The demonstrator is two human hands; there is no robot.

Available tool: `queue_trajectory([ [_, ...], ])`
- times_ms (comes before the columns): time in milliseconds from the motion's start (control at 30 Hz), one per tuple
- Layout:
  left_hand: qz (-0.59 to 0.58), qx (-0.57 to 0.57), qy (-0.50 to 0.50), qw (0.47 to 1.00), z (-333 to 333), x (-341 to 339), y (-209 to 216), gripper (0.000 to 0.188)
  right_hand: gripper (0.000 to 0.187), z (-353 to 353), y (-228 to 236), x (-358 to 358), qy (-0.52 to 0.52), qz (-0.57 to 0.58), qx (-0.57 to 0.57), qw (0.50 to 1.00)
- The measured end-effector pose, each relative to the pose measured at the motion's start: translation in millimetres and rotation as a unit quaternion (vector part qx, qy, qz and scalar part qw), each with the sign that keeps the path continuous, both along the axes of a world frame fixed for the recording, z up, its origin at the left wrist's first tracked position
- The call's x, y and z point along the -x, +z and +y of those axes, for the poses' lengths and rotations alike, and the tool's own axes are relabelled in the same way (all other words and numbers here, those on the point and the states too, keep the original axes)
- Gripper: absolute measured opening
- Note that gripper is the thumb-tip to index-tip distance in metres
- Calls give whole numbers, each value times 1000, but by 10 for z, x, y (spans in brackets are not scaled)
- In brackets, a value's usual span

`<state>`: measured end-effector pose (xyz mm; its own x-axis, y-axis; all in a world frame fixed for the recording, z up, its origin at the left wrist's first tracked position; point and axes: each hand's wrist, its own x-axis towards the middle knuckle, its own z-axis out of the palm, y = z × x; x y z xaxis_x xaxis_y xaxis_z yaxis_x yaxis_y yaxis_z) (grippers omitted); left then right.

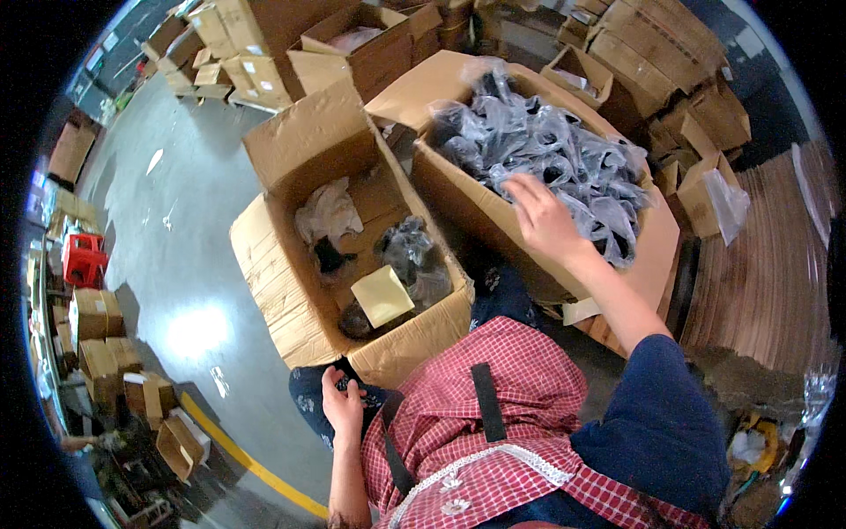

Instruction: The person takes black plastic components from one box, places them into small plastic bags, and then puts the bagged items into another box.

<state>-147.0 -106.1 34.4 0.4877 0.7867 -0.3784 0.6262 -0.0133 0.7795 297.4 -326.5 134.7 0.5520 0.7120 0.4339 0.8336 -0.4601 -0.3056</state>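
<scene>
A seated worker in a red checked apron (493, 414) sorts bagged parts on a warehouse floor. Nearest the camera, the left hand (342, 404) rests on the knee by the corner of the open box (304, 291); its fingers are curled loosely with a small dark object against them, though whether they actually grip it cannot be told from this view. Farther out, the right hand (542, 216) reaches into the full box (458, 198), fingers spread and slightly bent, lying on the top layer of bags (538, 145) but not yet closed on any one of them. The bags, clear plastic over dark parts, fill that carton to the rim. The open box just to the left holds only a few things: one bagged part (410, 251), a crumpled white wrap (328, 212) and a pale card (381, 295). Picking cleanly here would seem to call for pinching a single bag by its loose plastic neck and lifting straight up, since the slippery bags overlap and a broad grab could drag neighbours over the edge. Beyond, more cartons (370, 44) stand stacked on the grey floor (176, 238), with flattened cardboard (775, 256) piled at right and a red crate (84, 258) at far left.
</scene>
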Motion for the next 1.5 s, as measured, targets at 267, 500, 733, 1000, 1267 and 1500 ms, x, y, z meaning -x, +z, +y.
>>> queue_trajectory([
  [267,25,-97,-102,990,197,-112,-165,43,32,-358,-1375,-835,-193,162,0,968],
  [500,30,-81,-137,987,702,-514,-799,41,23,-283,-531,-1014,-164,108,74,978],
  [733,-169,-30,26,985,1303,-1096,-1141,34,22,1676,162,1008,90,168,-56,980],
  [1000,-263,218,191,920,1709,-976,-631,25,80,2681,-2424,1589,227,113,464,849],
  [1267,-261,202,204,922,1766,-1007,-569,31,58,2858,-2620,890,-27,227,213,950],
  [1500,-289,202,240,904,1801,-1066,-593,41,46,2847,-2127,1882,187,198,178,946],
])
